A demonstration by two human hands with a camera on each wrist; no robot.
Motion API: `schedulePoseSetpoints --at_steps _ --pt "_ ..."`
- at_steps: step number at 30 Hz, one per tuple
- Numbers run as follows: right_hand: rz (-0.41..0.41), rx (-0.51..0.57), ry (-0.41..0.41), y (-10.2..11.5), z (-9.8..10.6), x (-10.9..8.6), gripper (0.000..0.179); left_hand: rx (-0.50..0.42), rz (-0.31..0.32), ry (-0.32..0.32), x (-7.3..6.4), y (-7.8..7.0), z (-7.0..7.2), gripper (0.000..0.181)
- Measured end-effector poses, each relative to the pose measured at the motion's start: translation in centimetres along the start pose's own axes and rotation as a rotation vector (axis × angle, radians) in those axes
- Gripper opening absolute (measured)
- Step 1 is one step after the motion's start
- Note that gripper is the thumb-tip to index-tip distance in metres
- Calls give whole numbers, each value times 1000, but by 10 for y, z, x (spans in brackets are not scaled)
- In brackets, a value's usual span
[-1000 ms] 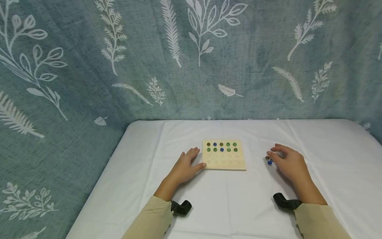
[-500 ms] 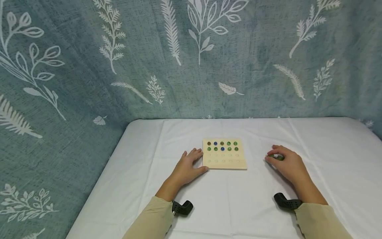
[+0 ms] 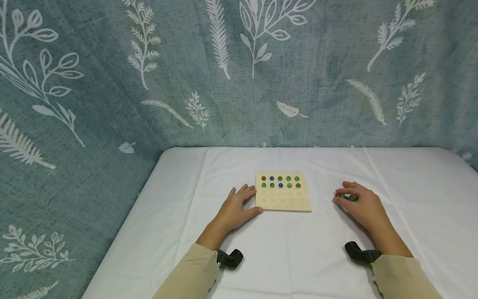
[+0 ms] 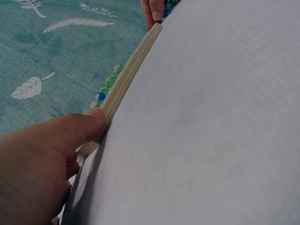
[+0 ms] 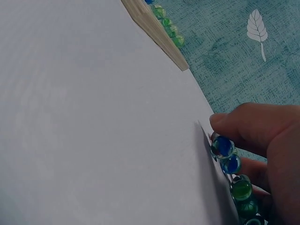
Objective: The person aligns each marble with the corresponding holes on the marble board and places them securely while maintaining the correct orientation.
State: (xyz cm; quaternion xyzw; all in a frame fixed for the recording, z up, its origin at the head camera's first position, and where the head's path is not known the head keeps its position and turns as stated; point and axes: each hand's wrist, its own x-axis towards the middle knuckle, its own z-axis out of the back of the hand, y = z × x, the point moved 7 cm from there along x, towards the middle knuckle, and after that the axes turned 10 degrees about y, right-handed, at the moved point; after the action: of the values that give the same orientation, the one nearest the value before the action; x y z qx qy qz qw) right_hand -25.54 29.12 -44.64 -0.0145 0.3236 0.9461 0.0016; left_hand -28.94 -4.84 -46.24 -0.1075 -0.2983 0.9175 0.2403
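Observation:
A pale wooden board (image 3: 284, 206) lies on the table, its two far rows of hollows holding green, blue and brownish marbles (image 3: 280, 185). The two near rows of hollows are bare. My left hand (image 3: 234, 211) rests at the board's left side, thumb at the near left corner and fingers straight along the edge. To the right of the board, my right hand (image 3: 363, 206) curls its thumb and fingers round a cluster of loose marbles (image 5: 241, 188). Blue and green ones show under the thumb in the right wrist view; the hand partly hides the others.
A white cloth (image 3: 287, 249) covers the table, which ends at a blue-green curtain (image 3: 239, 104) with white leaf prints behind and to the left. Each wrist wears a black camera mount (image 3: 230, 258) beside a beige sleeve (image 3: 190, 276).
My right thumb and fingers have closed round the loose marbles, which lay partly outside the fingertips before. The left hand stays at the board, and the head view has shifted slightly.

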Motion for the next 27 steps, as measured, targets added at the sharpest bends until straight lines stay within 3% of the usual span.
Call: schedulePoseSetpoints --at_steps 12,27 --pt "17 14 15 1 -3 2 41 14 14 -3 -1 -1 1 65" --pt "87 -26 -33 5 -1 2 39 1 25 2 -2 -1 2 66"
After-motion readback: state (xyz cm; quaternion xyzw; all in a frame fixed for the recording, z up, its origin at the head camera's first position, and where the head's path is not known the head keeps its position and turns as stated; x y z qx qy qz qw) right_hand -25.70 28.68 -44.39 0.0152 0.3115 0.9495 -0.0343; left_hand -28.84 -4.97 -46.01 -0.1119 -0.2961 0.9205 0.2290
